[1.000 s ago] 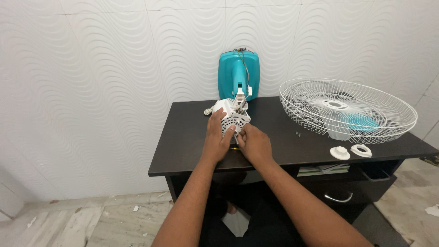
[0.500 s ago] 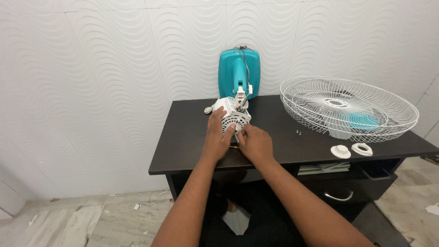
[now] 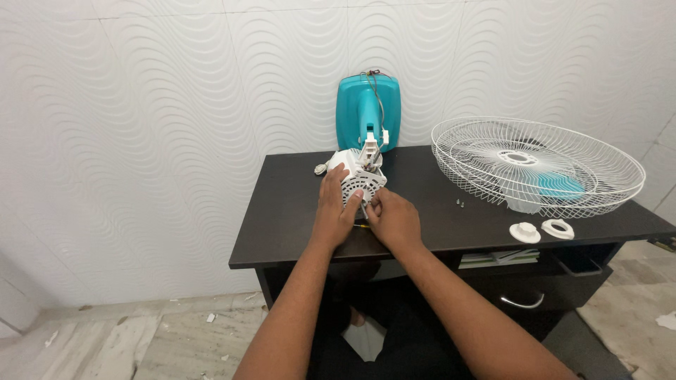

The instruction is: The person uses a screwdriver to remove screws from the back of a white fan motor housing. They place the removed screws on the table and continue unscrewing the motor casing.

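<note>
Little has changed since the earlier frames: both hands stay on the white fan motor housing (image 3: 359, 181) at the centre of the frame, on the black worktop (image 3: 296, 218). The left hand (image 3: 336, 204) is curled over its near left side, fingers wrapped around it. The right hand (image 3: 393, 217) grips it from the right, fingers closed. Behind stands the teal fan body (image 3: 367, 112); the wire fan guard (image 3: 539, 165), two white caps (image 3: 541, 231) and small screws (image 3: 460, 203) lie unmoved at right.

Both forearms stretch forward, converging. The left hand (image 3: 335, 207) has its fingers spread and curled; the right hand (image 3: 393, 219) is loosely closed, touching it.
</note>
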